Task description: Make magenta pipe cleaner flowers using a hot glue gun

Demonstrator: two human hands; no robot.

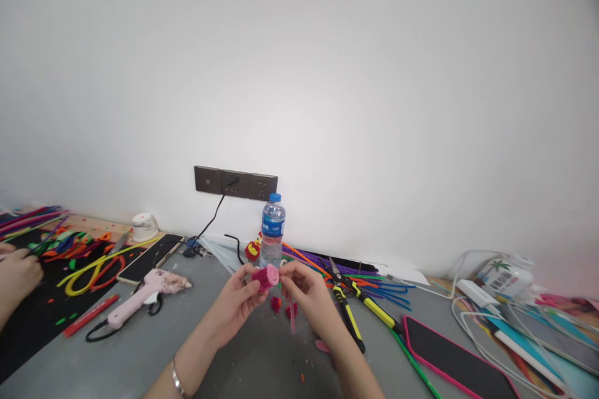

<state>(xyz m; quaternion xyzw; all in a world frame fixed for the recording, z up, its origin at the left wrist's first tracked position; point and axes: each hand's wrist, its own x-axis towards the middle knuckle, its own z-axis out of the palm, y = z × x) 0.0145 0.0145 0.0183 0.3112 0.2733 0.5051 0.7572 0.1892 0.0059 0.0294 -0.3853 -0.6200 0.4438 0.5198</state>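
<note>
My left hand point(236, 302) is closed round a small pink roll point(266, 278), its coiled end turned toward the right. Close against that end, my right hand point(306, 293) is closed in a pinch, and a thin pink strip point(293, 318) hangs below its fingers. Whether the strip joins the roll is hidden by the fingers. Small red fuzzy pieces point(276, 305) lie on the grey table point(262, 361) beneath the hands. Just behind the roll stands a water bottle point(273, 230) with a blue cap.
A pink glue gun point(140, 302), red marker-like stick point(91, 316) and phone point(150, 259) lie left. Another person's hand point(19, 277) is at the far left. Yellow-black pliers point(346, 312), pipe cleaners point(388, 293), a pink-cased phone point(456, 358) and white cables point(468, 324) lie right.
</note>
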